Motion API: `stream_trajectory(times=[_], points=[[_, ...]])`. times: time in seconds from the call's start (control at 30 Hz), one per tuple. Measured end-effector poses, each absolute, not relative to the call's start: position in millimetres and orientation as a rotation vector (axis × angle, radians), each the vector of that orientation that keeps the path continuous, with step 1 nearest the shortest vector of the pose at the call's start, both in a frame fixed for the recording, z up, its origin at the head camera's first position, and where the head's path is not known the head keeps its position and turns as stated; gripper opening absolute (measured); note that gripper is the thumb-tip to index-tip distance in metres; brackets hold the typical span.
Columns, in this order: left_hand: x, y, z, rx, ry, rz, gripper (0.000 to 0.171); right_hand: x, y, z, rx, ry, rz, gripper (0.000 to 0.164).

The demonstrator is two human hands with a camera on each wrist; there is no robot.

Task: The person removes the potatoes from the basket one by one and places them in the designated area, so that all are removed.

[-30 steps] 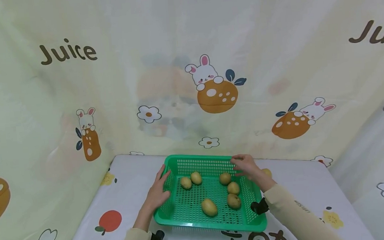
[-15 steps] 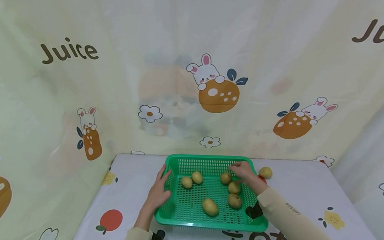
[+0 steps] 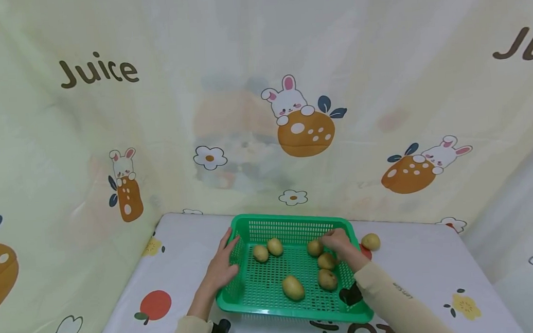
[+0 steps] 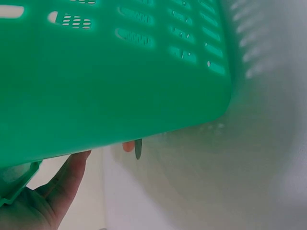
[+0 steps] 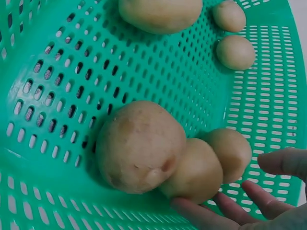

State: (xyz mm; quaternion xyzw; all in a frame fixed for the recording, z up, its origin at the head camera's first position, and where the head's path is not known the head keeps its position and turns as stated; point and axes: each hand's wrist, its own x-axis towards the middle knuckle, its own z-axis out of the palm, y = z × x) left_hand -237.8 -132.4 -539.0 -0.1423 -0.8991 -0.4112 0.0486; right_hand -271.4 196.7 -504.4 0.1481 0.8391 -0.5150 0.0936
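Inside the green basket (image 3: 300,315), just left of the right hand (image 3: 340,242), sat the far right potato (image 3: 314,248), roundish, no clear long axis; thumb and fingers stood apart, nothing gripped! Across the basket, the left hand (image 3: 221,267) rested, fingers spread.

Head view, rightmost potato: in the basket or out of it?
Out: that potato rests on the printed tablecloth, beyond the right rim of the green basket.
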Motion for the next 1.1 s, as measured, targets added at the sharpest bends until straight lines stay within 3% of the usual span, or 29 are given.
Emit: stream_trajectory(times=[0.1,0.3,0.4,0.5,0.67,0.83,0.97,1.1], points=[[-238,-132,-539,-0.468,-2.709,-1.225,0.083,-271,197,-509,0.469,2.456,-1.533,0.011],[-237,-131,-539,-0.466,-2.713,-1.240,0.084,-268,195,-514,0.490,2.415,-1.502,0.038],[-238,-132,-539,-0.452,-2.740,-1.247,0.085,-266,194,-516,0.491,2.450,-1.461,0.032],[-239,-132,-540,-0.431,-2.757,-1.261,0.085,-265,194,-518,0.480,2.483,-1.431,0.006],[-240,-132,-539,-0.432,-2.751,-1.254,0.085,-265,195,-520,0.453,2.478,-1.475,0.033],[-239,-132,-537,-0.432,-2.757,-1.266,0.085,-264,196,-518,0.464,2.458,-1.492,0.028],[-239,-131,-538,-0.428,-2.759,-1.261,0.085,-264,198,-514,0.473,2.450,-1.520,0.012],[-238,-132,-539,-0.434,-2.754,-1.237,0.085,-264,198,-505,0.467,2.421,-1.590,0.044]])
